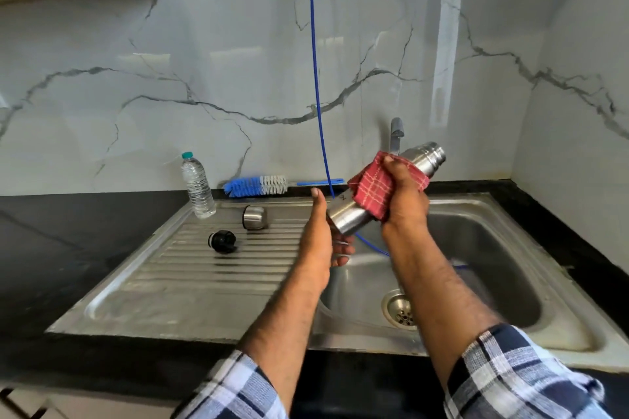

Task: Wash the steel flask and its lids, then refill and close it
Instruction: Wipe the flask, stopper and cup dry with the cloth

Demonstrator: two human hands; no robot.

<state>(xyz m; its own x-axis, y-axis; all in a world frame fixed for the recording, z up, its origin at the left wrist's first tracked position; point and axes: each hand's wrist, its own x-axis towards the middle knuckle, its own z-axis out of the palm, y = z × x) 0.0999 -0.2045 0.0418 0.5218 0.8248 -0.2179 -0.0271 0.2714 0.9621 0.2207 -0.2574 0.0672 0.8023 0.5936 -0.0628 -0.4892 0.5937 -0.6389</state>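
Two hands over steel sink (510, 248) — left hand (318, 241) cradling tilted cylindrical steel flask (347, 216), fingers curled under; right hand (405, 196) clamping red checked cloth (372, 189) round it.

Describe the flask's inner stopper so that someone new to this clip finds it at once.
Start at the steel sink's ribbed draining board, left of the basin. Two small parts lie there: the stopper is the nearer one, black and round, whereas the steel cup lid behind it is shiny metal.
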